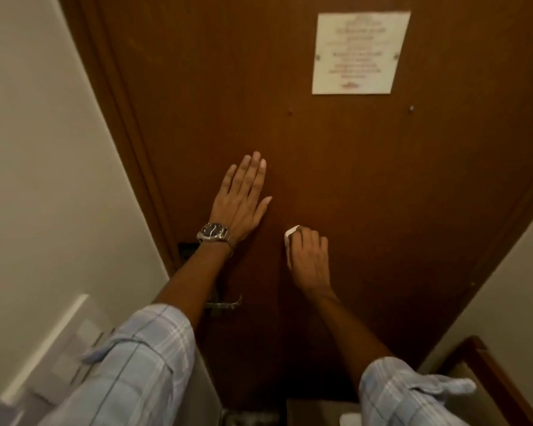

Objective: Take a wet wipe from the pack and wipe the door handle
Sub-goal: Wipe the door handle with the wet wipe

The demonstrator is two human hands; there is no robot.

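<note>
With the left hand (240,198) spread flat on the brown wooden door (366,179), the right hand (310,259), clutching the folded white wet wipe (290,233), should drop near-left to the metal lever handle (225,302) and rub its whole length.

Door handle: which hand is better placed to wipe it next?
Right hand: it already holds the wet wipe. Left hand lies flat on the door, empty, its forearm crossing over the door handle.

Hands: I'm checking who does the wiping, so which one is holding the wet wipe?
The right hand, closed around the white wet wipe against the door. The left hand, the one with the wristwatch, lies flat, open and empty.
</note>
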